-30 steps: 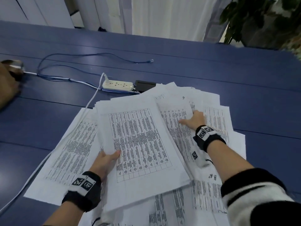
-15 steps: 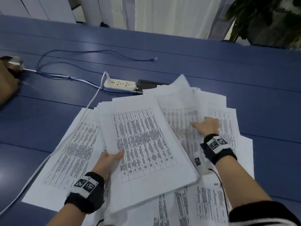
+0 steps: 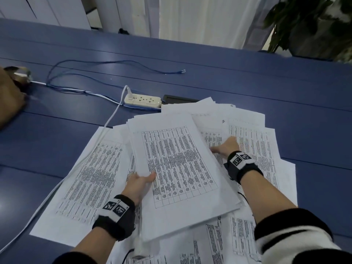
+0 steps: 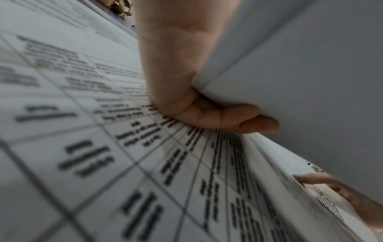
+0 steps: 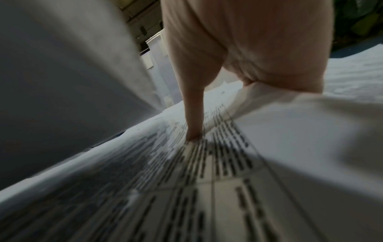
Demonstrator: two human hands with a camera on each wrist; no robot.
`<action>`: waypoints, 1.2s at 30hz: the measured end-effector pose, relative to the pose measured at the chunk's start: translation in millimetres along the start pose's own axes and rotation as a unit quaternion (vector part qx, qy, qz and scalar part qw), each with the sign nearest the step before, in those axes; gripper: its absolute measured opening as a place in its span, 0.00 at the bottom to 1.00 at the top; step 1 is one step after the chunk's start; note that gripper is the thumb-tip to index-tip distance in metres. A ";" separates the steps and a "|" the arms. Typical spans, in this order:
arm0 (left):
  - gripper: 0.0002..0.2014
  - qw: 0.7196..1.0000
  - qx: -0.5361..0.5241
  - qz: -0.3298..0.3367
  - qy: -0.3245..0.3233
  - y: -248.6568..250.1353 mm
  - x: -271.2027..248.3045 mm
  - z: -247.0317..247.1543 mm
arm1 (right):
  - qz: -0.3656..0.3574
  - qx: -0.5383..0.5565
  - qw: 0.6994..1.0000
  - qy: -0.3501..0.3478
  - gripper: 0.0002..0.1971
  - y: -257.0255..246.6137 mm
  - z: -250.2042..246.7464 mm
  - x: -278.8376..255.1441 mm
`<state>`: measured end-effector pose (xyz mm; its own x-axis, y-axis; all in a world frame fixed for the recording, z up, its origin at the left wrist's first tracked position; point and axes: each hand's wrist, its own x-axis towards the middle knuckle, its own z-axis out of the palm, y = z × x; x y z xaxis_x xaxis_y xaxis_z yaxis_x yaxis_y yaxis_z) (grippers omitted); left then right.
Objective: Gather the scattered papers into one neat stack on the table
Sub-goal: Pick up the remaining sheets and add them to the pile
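Observation:
A thick stack of printed papers [image 3: 179,168] is tilted up off the blue table [image 3: 209,73]. My left hand [image 3: 141,184] grips its left edge, thumb on top. The left wrist view shows that hand [image 4: 207,114] with its fingers curled under the stack's blank underside [image 4: 300,65]. My right hand [image 3: 223,148] is at the stack's right edge, on a loose printed sheet [image 5: 290,122]. There the thumb [image 5: 192,114] presses the printed face, and the sheet hides the fingers behind it. More loose sheets lie spread to the left [image 3: 89,178], right [image 3: 253,141] and near me [image 3: 219,244].
A white power strip [image 3: 142,100] and a black flat device [image 3: 179,99] lie just beyond the papers. A white cable [image 3: 112,119] runs under the left sheets and a thin blue cable [image 3: 114,61] loops farther back. A brown object [image 3: 9,100] sits far left, a plant [image 3: 314,21] far right.
My right hand has slid left across the loose sheets up to the stack's right edge. My left hand keeps its hold on the stack.

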<state>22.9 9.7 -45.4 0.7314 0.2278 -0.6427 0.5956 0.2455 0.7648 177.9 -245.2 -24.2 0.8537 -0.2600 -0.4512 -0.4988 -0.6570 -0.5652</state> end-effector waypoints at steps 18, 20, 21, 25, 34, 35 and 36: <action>0.29 0.997 0.076 0.005 -0.006 35.8 -24.4 -44.5 | -0.042 0.065 0.996 -0.046 0.48 39.6 -13.6 -55.4; 0.31 0.997 0.075 0.016 0.001 41.7 -33.3 -56.2 | -0.031 0.065 0.995 -0.070 0.54 51.6 -12.5 -65.9; 0.31 0.996 0.079 0.029 0.005 42.9 -37.6 -57.6 | -0.022 0.062 0.995 -0.080 0.56 54.6 -10.1 -73.3; 0.34 0.994 0.110 0.005 -0.002 30.3 -50.2 -59.7 | -0.015 0.084 0.991 -0.099 0.46 66.9 4.9 -97.1; 0.63 0.985 0.132 0.009 -0.111 -6.4 -24.7 -66.6 | 0.011 0.213 0.977 -0.028 0.30 76.7 15.9 -124.2; 0.62 0.986 0.128 0.013 -0.103 -4.1 -29.1 -66.9 | 0.010 0.220 0.975 -0.003 0.26 79.8 13.5 -126.2; 0.57 0.989 0.115 0.015 -0.092 -1.1 -33.9 -66.7 | 0.002 0.212 0.977 0.011 0.23 82.5 11.1 -129.0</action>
<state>-24.6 64.6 -27.3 0.7853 0.0516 -0.6169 0.6170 0.0155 0.7868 24.9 -258.0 -20.2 0.8523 -0.2805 -0.4415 -0.5151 -0.3042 -0.8013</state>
